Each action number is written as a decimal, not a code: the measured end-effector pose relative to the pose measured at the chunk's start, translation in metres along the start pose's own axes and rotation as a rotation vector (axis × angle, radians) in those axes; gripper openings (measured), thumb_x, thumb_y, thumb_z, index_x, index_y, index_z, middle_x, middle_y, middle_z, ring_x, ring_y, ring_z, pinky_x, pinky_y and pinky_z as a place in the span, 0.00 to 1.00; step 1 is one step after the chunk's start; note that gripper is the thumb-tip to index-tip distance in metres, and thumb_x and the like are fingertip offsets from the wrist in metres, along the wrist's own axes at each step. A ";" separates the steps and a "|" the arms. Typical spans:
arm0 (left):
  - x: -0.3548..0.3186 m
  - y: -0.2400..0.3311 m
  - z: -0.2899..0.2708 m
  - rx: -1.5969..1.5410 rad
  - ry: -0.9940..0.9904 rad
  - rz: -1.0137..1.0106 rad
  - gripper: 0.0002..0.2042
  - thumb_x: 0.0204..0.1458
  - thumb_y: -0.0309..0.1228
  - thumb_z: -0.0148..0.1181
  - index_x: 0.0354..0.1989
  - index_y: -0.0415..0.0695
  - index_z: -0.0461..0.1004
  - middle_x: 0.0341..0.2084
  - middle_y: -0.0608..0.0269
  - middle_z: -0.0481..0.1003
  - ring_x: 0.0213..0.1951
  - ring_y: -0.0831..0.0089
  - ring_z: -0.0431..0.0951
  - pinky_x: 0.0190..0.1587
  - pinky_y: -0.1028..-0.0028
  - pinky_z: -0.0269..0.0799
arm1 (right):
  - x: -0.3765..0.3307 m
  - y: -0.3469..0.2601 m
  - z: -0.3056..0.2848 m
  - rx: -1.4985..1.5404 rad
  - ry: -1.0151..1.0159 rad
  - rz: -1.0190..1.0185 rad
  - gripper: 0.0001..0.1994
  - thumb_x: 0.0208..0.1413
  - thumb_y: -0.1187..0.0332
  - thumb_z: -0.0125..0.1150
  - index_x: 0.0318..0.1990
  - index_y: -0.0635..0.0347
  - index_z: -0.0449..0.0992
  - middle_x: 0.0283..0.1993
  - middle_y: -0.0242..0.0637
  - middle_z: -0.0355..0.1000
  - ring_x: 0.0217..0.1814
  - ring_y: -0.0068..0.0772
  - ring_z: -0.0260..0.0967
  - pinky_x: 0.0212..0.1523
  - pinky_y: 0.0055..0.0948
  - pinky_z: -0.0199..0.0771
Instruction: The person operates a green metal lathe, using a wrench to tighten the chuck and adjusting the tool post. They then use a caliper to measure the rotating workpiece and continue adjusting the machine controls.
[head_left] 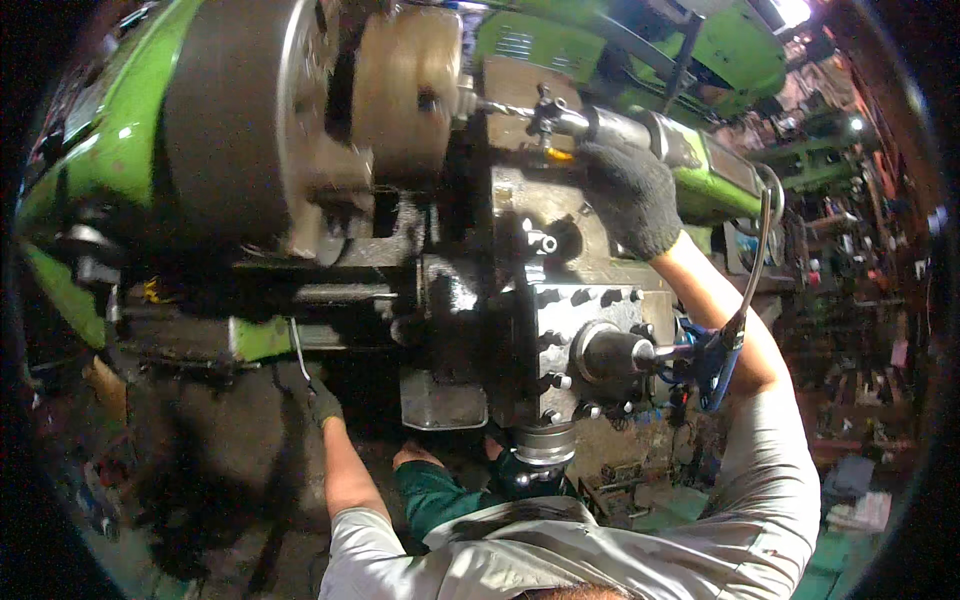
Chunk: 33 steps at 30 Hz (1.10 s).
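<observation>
I stand at a green lathe. Its dark chuck holds a tan round workpiece. A drill bit in a drill chuck points into the workpiece's face. My right hand, in a dark knit glove, grips the shiny tailstock barrel just behind the drill chuck. My left hand, also gloved, reaches low under the bed and pinches a thin bent metal rod. Between my arms sits the grey tool post block.
A blue-handled tool with a curved metal tube hangs by the tool post handle, close to my right forearm. A metal tray sits under the carriage. Cluttered shelves and machines fill the right side, and my legs and the dirty floor are below.
</observation>
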<state>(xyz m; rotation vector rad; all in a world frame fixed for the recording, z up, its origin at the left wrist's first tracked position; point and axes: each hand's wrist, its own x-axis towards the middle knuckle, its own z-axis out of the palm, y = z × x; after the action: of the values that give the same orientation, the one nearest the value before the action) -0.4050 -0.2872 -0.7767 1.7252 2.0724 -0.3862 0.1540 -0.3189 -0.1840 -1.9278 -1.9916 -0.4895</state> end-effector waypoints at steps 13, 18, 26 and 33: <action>-0.015 0.005 -0.065 -1.471 -0.404 -0.319 0.19 0.61 0.52 0.61 0.54 0.56 0.73 0.31 0.68 0.72 0.36 0.70 0.71 0.49 0.56 0.67 | -0.043 0.003 -0.040 -0.060 -0.352 -0.097 0.13 0.46 0.71 0.66 0.41 0.47 0.80 0.36 0.36 0.71 0.44 0.47 0.71 0.43 0.46 0.74; -0.037 0.030 -0.105 -1.422 -0.281 -0.450 0.17 0.61 0.51 0.60 0.50 0.55 0.70 0.26 0.69 0.70 0.31 0.71 0.71 0.44 0.58 0.67 | -0.045 -0.001 -0.047 -0.080 -0.431 -0.175 0.18 0.46 0.72 0.65 0.46 0.39 0.82 0.38 0.38 0.72 0.45 0.47 0.72 0.46 0.47 0.74; -0.037 0.023 -0.105 -1.608 -0.544 -0.292 0.13 0.62 0.49 0.58 0.30 0.60 0.69 0.20 0.75 0.67 0.23 0.75 0.66 0.31 0.67 0.60 | -0.064 0.005 -0.029 0.229 -0.746 0.149 0.22 0.59 0.70 0.62 0.63 0.47 0.75 0.54 0.44 0.77 0.58 0.53 0.74 0.56 0.49 0.77; -0.035 0.018 -0.137 -1.881 -0.691 -0.139 0.18 0.62 0.56 0.54 0.26 0.60 0.69 0.22 0.76 0.68 0.25 0.76 0.68 0.30 0.64 0.63 | -0.106 0.052 -0.082 0.208 -0.102 0.424 0.27 0.59 0.65 0.69 0.67 0.54 0.73 0.61 0.44 0.76 0.64 0.43 0.73 0.65 0.40 0.72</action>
<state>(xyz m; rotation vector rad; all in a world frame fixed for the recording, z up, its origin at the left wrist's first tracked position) -0.4013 -0.2506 -0.6394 0.1817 1.0364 0.6882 0.2087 -0.4497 -0.1586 -2.1875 -1.5472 -0.0731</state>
